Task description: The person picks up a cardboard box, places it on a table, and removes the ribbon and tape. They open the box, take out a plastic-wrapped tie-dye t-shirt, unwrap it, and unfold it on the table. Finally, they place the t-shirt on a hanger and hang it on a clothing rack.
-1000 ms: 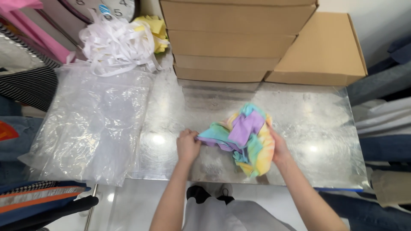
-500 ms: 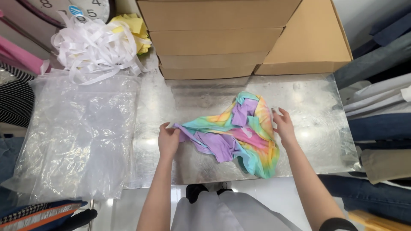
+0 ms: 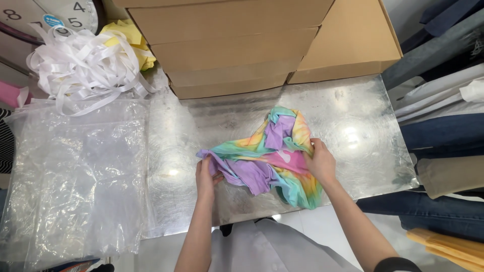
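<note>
My left hand (image 3: 205, 176) pinches the purple edge of a rainbow tie-dye garment (image 3: 269, 156), which lies crumpled on the metal table (image 3: 353, 116) between my hands. It looks light, soft and floppy, best gripped at hems. My right hand (image 3: 319, 162) clasps its right side.

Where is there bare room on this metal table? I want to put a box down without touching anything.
Bare metal lies right of the tie-dye garment, in front of the cardboard boxes. A smaller patch sits between the plastic bags and the left hand. The far left corner is crowded with white straps.
</note>
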